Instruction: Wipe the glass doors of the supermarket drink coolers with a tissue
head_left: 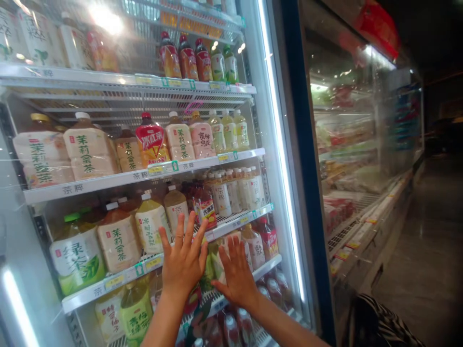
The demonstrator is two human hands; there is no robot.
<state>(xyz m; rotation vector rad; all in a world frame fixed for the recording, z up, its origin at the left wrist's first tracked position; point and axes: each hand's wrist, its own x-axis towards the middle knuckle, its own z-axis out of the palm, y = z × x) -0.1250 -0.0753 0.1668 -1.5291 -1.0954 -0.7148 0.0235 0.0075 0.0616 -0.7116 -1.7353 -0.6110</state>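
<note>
My left hand (183, 262) is raised with its fingers spread, in front of the middle shelves of a lit drinks cooler. Beside it, a little to the right, my right hand (237, 277) is also up, fingers stretched and somewhat apart. Neither holds anything. Whether the palms touch the glass or hover before it, I cannot tell. Behind my left fingertips stand a tea bottle with a pale label (176, 202) and a red-labelled bottle (204, 205). Small bottles with white labels (220, 195) line the shelf above my right hand. My hands partly hide bottles on the lower shelves.
A large green tea bottle (77, 255) stands at the left, with jasmine tea bottles (118, 237) beside it. White shelf edges (144, 171) carry price tags. A dark blue cooler frame (307, 144) borders the right side, and an open chilled display case (361, 193) runs along the aisle floor (408, 260).
</note>
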